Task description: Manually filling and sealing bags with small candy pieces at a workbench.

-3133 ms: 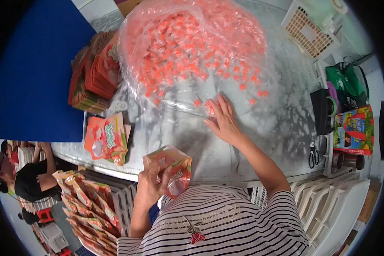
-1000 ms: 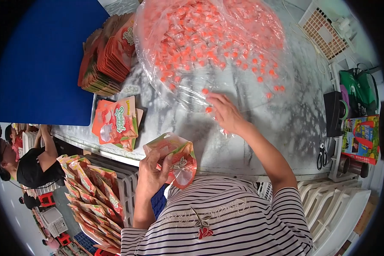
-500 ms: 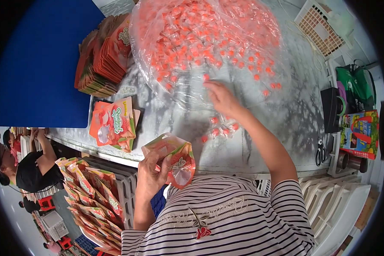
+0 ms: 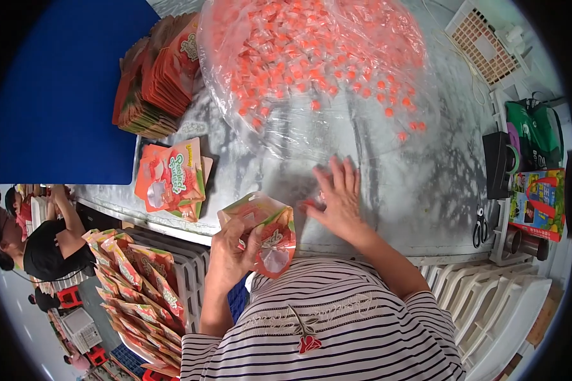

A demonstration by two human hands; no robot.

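Note:
My left hand (image 4: 233,254) grips an orange-red candy pouch (image 4: 274,244) by its side, near my body at the table's front edge. My right hand (image 4: 340,202) lies palm down on the table, fingers spread, to the right of the pouch. It covers a small group of wrapped candies; bits of red and clear wrapper (image 4: 320,195) peek out by the thumb and fingers. Farther back, a large clear plastic bag (image 4: 286,136) lies with its mouth toward me, and many wrapped orange-red candies (image 4: 311,76) fill it and spread loose at its front.
Flat pouches (image 4: 171,181) lie at the left, with a tall stack of pouches (image 4: 165,76) behind. Upright pouches (image 4: 140,286) fill a crate at lower left. Scissors (image 4: 480,225), a black box (image 4: 496,164) and a white basket (image 4: 483,44) are on the right. Another person (image 4: 51,251) sits far left.
My right hand has moved back toward me from the bag's mouth and now rests spread over the small candy group. My left hand still holds the pouch.

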